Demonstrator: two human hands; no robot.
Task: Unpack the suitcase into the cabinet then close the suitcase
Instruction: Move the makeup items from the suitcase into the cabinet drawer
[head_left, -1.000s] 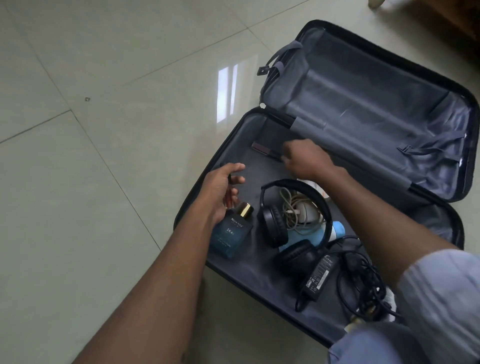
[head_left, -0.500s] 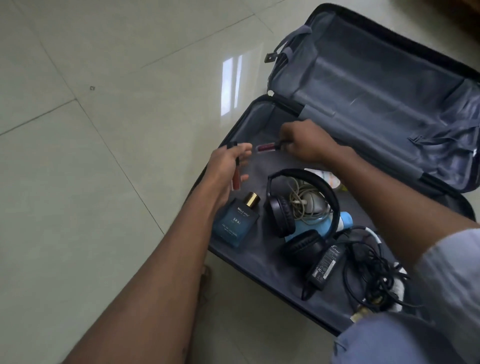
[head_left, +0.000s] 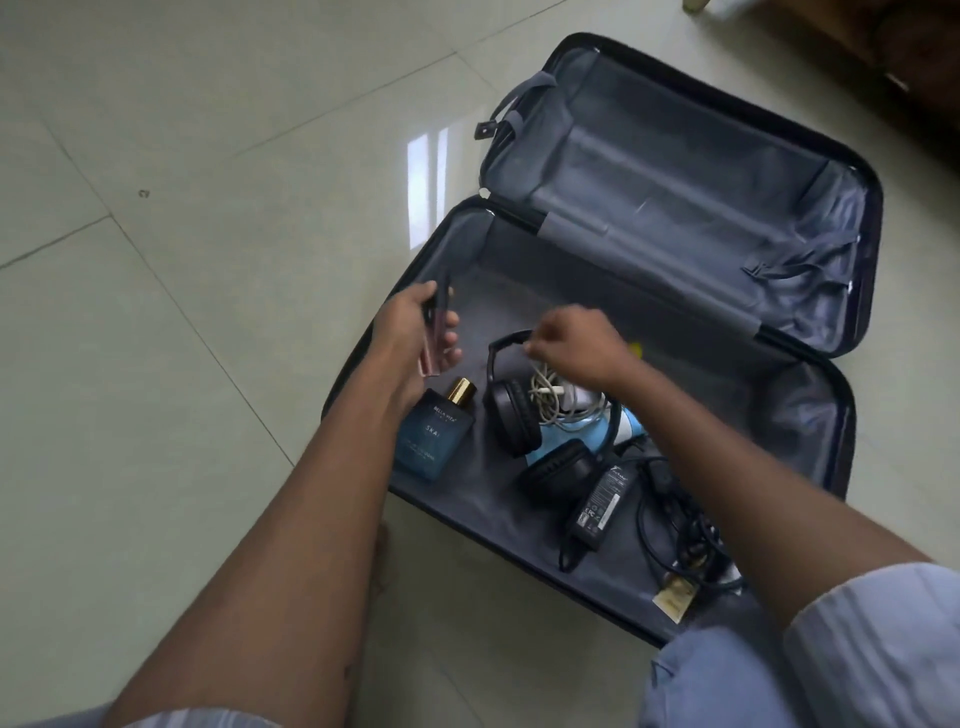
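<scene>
While the suitcase (head_left: 810, 415) lies open on the tiled floor (head_left: 182, 364), its lid half bare, I am mid-unpack: my left hand (head_left: 415, 332) has its fingers curled round slim pinkish tubes (head_left: 434, 343), and my right hand (head_left: 576, 343) pinches at the black headphones (head_left: 514, 421) band above a tangle of pale cable (head_left: 550, 400). Next I judge a clean lift free of that cord. Grey fabric lining, a square blue glass bottle (head_left: 436, 441), a matte power brick (head_left: 602, 504) remain.
</scene>
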